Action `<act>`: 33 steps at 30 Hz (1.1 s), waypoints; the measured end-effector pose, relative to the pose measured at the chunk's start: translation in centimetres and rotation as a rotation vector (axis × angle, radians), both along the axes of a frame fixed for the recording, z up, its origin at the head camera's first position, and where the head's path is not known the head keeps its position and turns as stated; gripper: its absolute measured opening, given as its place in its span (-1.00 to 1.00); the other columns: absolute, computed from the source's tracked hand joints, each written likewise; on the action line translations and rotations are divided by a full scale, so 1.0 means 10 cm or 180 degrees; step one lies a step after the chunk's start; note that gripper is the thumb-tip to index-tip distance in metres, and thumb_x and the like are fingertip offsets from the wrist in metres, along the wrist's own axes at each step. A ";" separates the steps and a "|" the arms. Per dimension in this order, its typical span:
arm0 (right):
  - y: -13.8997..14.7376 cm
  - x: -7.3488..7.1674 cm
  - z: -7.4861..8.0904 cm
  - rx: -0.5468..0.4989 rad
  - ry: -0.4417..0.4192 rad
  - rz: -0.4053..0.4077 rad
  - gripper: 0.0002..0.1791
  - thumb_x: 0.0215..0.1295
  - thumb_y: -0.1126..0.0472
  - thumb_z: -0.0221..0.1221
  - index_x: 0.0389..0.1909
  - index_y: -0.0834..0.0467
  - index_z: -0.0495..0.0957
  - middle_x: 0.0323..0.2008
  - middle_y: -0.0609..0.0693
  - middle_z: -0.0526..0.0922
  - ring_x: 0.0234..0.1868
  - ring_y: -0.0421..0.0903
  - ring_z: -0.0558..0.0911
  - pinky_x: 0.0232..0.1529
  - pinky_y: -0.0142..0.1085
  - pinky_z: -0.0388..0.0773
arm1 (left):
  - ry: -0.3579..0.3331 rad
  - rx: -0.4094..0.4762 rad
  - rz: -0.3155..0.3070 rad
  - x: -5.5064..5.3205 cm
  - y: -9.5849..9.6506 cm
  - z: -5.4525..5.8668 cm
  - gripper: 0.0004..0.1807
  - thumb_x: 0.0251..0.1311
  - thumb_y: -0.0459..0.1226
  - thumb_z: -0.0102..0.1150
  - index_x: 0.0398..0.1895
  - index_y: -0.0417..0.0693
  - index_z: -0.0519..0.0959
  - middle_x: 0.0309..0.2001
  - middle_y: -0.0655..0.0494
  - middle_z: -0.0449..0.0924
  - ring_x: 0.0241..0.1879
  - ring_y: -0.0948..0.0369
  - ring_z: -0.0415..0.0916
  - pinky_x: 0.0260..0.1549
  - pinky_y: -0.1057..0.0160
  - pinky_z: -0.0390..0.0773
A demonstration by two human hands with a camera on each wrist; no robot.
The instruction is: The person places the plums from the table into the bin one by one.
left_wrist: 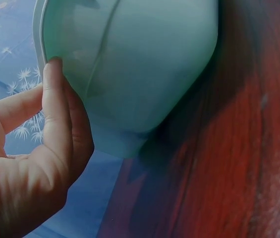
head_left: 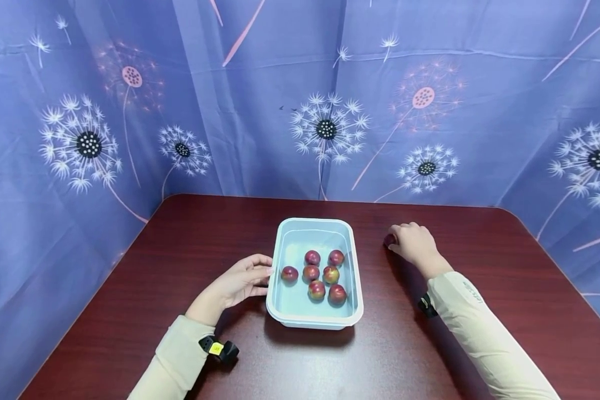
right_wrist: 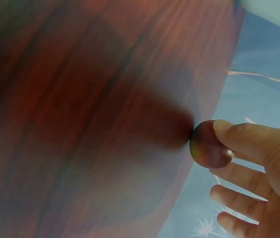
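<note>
A pale blue plastic box (head_left: 312,320) stands on the table with several red and yellowish plums (head_left: 316,290) lying in it. My left hand (head_left: 240,280) is at the box's left side, its thumb and fingers holding the rim. The left wrist view shows those fingertips (left_wrist: 54,67) against the rim and outer wall (left_wrist: 144,64). Off to the right of the box, my right hand (head_left: 414,244) pinches a single dark red plum (right_wrist: 210,145) between thumb and fingers, at the tabletop. The remaining right-hand fingers extend loosely beside it.
The dark red wooden table (head_left: 220,228) reaches back to a blue curtain (head_left: 260,128) with dandelion prints, which also hangs along both sides. A black strap device (head_left: 220,349) is on the left wrist, another (head_left: 426,305) on the right.
</note>
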State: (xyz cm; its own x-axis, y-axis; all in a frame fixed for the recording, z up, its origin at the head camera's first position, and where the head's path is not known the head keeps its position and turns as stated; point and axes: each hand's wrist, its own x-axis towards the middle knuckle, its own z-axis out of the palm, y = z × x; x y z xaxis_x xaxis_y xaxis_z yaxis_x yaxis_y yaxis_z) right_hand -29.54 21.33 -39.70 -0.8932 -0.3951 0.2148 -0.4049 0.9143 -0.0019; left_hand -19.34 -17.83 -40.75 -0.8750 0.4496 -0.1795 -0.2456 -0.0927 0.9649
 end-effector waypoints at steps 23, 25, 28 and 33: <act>-0.01 0.01 -0.08 0.0075 0.0119 0.0000 -0.63 -0.12 0.28 0.42 -0.23 0.25 0.56 -0.37 0.15 0.65 -0.27 0.20 0.58 -0.29 0.06 0.47 | 0.0034 -0.0067 -0.0004 0.00 0.00 0.02 -0.72 0.33 -0.34 -0.02 0.03 -0.29 0.30 -0.15 0.04 0.54 -0.20 0.23 0.56 -0.19 0.26 0.62; -0.01 0.02 -0.07 0.0064 0.0128 -0.0015 -0.63 -0.13 0.27 0.41 -0.24 0.24 0.56 -0.36 0.14 0.65 -0.26 0.20 0.57 -0.26 0.08 0.45 | 0.0035 -0.0067 -0.0004 -0.01 0.00 0.01 -0.72 0.33 -0.34 -0.02 0.03 -0.29 0.29 -0.15 0.05 0.54 -0.19 0.23 0.56 -0.19 0.25 0.62; -0.01 0.04 -0.07 0.0080 0.0144 -0.0038 -0.63 -0.12 0.27 0.41 -0.23 0.23 0.55 -0.35 0.14 0.64 -0.24 0.20 0.56 -0.22 0.11 0.43 | 0.0030 -0.0059 0.0004 -0.01 0.00 0.00 -0.73 0.33 -0.34 -0.01 0.02 -0.27 0.30 -0.16 0.06 0.54 -0.19 0.24 0.56 -0.20 0.26 0.62; -0.04 0.07 -0.04 0.0120 0.0215 -0.0001 -0.60 -0.12 0.26 0.41 -0.21 0.25 0.54 -0.33 0.17 0.63 -0.21 0.21 0.55 -0.20 0.11 0.43 | 0.0018 -0.0053 0.0025 -0.01 0.00 0.00 -0.74 0.33 -0.34 -0.02 0.02 -0.27 0.30 -0.17 0.06 0.53 -0.21 0.26 0.56 -0.21 0.28 0.63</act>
State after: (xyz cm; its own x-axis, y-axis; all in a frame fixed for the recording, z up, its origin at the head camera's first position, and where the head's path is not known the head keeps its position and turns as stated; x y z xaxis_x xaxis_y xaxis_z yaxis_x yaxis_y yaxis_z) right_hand -28.82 20.98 -40.06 -0.8773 -0.4037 0.2597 -0.4026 0.9134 0.0598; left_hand -19.44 -17.83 -40.78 -0.8795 0.4397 -0.1818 -0.2393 -0.0786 0.9678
